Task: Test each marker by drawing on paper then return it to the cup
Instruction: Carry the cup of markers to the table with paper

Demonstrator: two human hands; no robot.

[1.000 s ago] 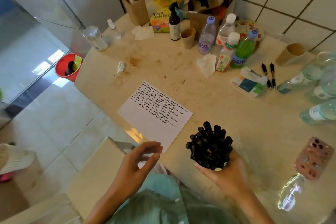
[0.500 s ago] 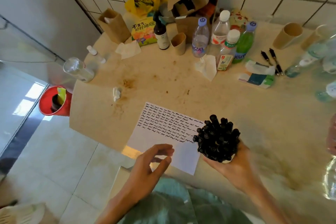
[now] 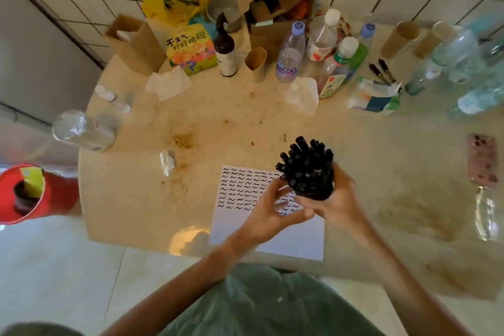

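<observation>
A cup (image 3: 313, 194) packed with several black capped markers (image 3: 306, 163) is lifted above the table, and my right hand (image 3: 336, 204) grips it from below and from the right. Beneath it lies a white paper sheet (image 3: 272, 237) whose upper half is covered with rows of black squiggles. My left hand (image 3: 268, 213) hovers over the sheet just left of the cup, fingers spread and loosely curved, fingertips at the cup's left side. It holds nothing. The cup's wall is mostly hidden by my fingers.
Two loose black markers (image 3: 381, 71) lie at the back right beside a tissue pack (image 3: 373, 98). Bottles, brown paper cups and a cardboard box crowd the back. A phone (image 3: 482, 161) lies at the right edge; a red bin (image 3: 24, 194) stands left of the table.
My right hand has lifted the cup up and over the paper. My left hand has come up from the table edge to the cup's left side. The camera has tilted further down.
</observation>
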